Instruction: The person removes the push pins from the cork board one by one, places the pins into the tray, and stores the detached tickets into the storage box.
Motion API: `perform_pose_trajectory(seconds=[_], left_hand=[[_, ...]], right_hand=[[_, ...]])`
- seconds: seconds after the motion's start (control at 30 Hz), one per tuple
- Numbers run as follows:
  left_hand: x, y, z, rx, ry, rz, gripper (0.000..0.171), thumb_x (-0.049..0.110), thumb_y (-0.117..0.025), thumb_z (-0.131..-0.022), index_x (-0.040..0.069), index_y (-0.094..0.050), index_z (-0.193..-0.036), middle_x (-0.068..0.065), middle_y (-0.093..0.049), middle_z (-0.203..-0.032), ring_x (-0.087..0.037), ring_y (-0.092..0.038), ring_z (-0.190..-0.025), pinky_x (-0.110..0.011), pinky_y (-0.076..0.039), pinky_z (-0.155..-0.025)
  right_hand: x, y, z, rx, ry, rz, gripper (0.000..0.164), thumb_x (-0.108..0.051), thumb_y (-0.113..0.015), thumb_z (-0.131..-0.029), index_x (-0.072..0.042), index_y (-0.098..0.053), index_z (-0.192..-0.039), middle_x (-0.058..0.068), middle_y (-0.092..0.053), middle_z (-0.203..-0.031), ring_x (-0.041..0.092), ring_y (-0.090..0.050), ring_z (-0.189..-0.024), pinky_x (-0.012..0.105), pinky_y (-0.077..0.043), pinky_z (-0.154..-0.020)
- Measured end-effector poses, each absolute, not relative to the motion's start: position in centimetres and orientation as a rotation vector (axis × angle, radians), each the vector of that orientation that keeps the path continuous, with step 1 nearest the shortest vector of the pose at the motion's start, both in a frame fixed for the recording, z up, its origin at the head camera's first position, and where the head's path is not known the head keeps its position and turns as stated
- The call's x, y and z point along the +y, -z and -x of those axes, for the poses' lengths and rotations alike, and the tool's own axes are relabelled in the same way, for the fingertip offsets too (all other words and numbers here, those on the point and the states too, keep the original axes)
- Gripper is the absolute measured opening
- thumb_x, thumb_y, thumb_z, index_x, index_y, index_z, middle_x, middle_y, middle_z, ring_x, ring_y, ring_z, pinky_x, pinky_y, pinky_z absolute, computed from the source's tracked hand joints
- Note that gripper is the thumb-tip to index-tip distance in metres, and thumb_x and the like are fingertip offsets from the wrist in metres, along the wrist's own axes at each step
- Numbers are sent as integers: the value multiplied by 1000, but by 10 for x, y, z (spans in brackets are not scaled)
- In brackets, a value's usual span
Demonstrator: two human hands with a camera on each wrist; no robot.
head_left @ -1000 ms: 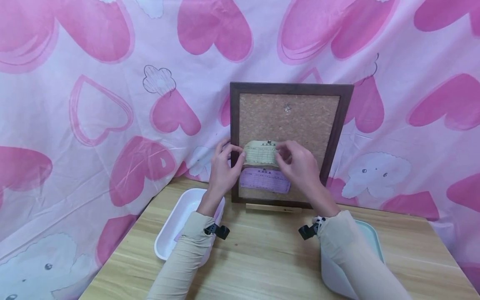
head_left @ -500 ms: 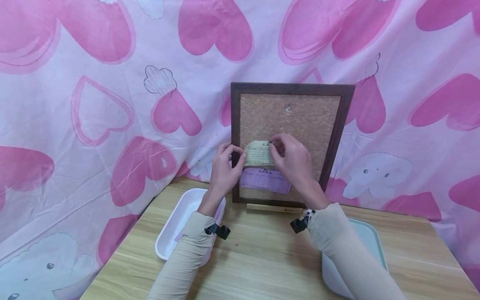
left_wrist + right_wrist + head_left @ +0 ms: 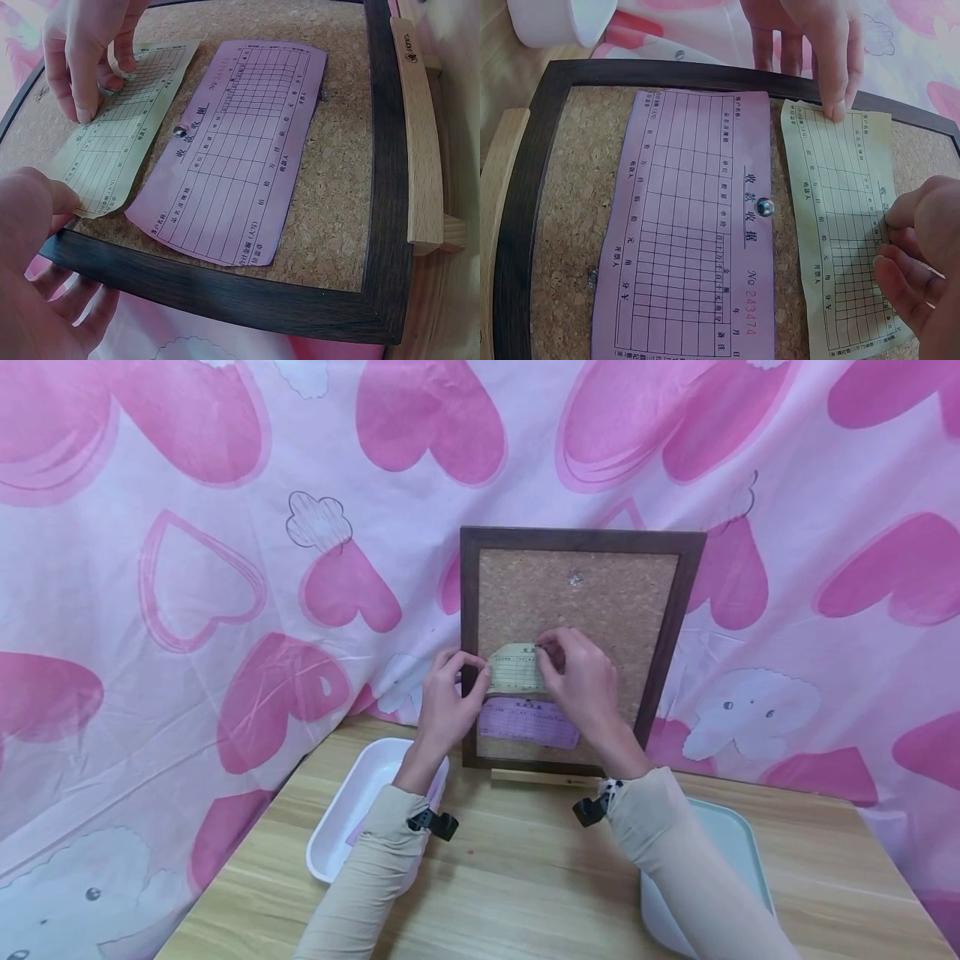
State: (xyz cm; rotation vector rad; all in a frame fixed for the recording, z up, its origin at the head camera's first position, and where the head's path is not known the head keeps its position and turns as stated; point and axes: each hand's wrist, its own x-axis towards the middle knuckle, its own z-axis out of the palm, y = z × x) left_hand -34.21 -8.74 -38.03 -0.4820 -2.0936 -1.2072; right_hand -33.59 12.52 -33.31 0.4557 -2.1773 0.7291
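A cork board (image 3: 577,602) in a dark frame stands upright. On it lies a pale yellow-green receipt slip (image 3: 513,668), just above a purple receipt slip (image 3: 232,150) fixed by a silver push pin (image 3: 765,208). My left hand (image 3: 448,697) pinches the yellow slip's left edge; some of its fingers reach behind the frame in the left wrist view. My right hand (image 3: 585,681) has thumb and forefinger together at the yellow slip's top middle, pinching a push pin that the fingertips mostly hide.
A white tray (image 3: 318,852) with a purple slip in it stands at left, partly under the left sleeve. Another tray with a pale green rim (image 3: 757,852) is at right. A wooden foot (image 3: 547,777) supports the board; a heart-patterned cloth (image 3: 352,585) hangs behind.
My right hand has moved left from the yellow slip's right side to the push pin at its top, covering it. My left hand has stayed at the left edge.
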Motion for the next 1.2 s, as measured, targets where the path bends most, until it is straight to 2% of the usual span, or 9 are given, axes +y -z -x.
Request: perform_pose_trajectory(seconds=[0.5,0.73,1.0,1.2], left_hand=[[-86,379,342,-2090,1224,491,11,21,-73,-102,10,-76,-104,-12,-67,-126,-28,-67,-120,-42,-63,-98],[-86,380,342,-2096,1225,485,12,23,-73,-102,11,-75,-104,-12,-67,-127,-28,-67,-120,-41,-62,-99],[-86,381,341,-2084,1230,460,12,22,-74,-101,10,-76,-103,-13,-67,-127,-29,-69,-118,-42,-64,-94],[-85,381,342,-2089,1203,436,12,22,-74,-100,11,-75,-104,-13,-68,-128,-31,-67,-125,-45,-61,-101]], right_hand=[[127,333,334,-2183,-719,-461,7,-14,-75,-100,-10,-75,-106,4,-75,-93,20,-69,-78,38,-57,-66],[128,336,334,-2203,-723,-467,11,-18,-79,-99,-9,-76,-105,5,-76,-93,21,-70,-78,38,-58,-66],[130,338,333,-2216,-731,-488,12,-20,-79,-100,-10,-77,-105,5,-76,-94,21,-70,-79,38,-58,-67],[134,340,332,-2222,-725,-494,12,-23,-77,-102,-11,-77,-106,4,-75,-96,19,-71,-81,38,-59,-71]])
